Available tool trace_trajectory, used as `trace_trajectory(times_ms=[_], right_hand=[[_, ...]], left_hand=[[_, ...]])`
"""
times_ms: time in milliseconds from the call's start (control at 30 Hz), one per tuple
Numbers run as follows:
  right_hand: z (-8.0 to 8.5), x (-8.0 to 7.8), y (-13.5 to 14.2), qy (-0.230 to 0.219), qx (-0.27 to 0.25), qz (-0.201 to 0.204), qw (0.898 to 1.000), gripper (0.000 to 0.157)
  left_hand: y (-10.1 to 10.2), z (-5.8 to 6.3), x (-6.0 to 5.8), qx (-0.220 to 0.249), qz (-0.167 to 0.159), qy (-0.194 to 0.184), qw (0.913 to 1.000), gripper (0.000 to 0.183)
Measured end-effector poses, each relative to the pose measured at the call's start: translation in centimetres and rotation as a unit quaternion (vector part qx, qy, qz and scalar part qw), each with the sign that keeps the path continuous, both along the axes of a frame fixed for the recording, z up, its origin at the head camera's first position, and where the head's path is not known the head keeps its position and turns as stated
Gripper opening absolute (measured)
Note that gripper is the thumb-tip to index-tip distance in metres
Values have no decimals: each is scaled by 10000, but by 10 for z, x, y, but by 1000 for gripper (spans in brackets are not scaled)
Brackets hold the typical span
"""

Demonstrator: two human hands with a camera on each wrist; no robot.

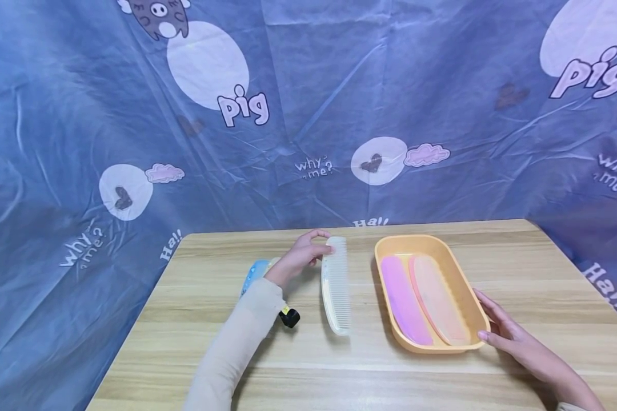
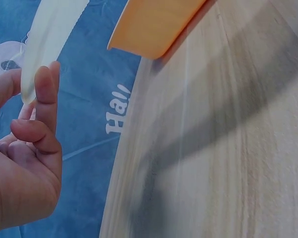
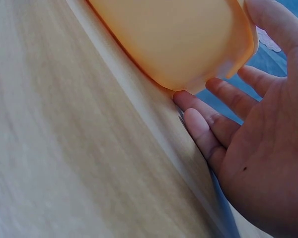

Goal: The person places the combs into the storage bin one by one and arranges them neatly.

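My left hand [image 1: 304, 255] pinches a pale cream comb [image 1: 333, 291] by its far end, with the teeth facing right. The comb hangs over the table, left of an orange plastic basin [image 1: 388, 294]. In the left wrist view, thumb and fingers hold the comb [image 2: 47, 39] near its tip. At the basin's near right corner, my right hand [image 1: 516, 339] grips the rim and outer wall, thumb at the rim and fingers against the side [image 3: 228, 99]. Inside the basin lie a purple long flat piece [image 1: 403, 299] and a peach-pink one [image 1: 439, 299], side by side.
A blue flat item [image 1: 254, 274] lies on the wooden table [image 1: 370, 377], partly hidden by my left forearm. Next to the forearm sits a black and yellow object [image 1: 289, 316], also partly covered. A blue printed cloth [image 1: 308, 114] hangs behind the table.
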State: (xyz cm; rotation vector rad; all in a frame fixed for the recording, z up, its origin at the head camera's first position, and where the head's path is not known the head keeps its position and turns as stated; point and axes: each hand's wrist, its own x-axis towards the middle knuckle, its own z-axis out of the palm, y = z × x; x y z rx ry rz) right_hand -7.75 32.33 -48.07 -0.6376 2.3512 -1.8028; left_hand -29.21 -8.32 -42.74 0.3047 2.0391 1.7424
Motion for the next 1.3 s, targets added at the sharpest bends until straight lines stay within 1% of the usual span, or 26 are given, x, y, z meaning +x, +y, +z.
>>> trace_trajectory(times_ms=[300,433,800,1033,1167,1300], right_hand=[[-1,1,0,56,71,-49,9999,74],[0,2,1,52,68,-45,10000,74],[-2,2,3,21,-11,-2,10000,75],[-1,1,2,52,-61,80,9999,75],[-2,1,3,42,-34,56,10000,75],[-3,0,4,53,-54,90,9999,75]], left_hand=[[9,5,0,22,-37,46,10000,42],[15,6,1,-20,-44,54,10000,42],[27,7,6,47,-83,107,9999,42],[34,5,4,33,-131,87,9999,42],[39,6,3,-14,-210,135,9997,42],[44,8,3,44,-250,124,9996,41]])
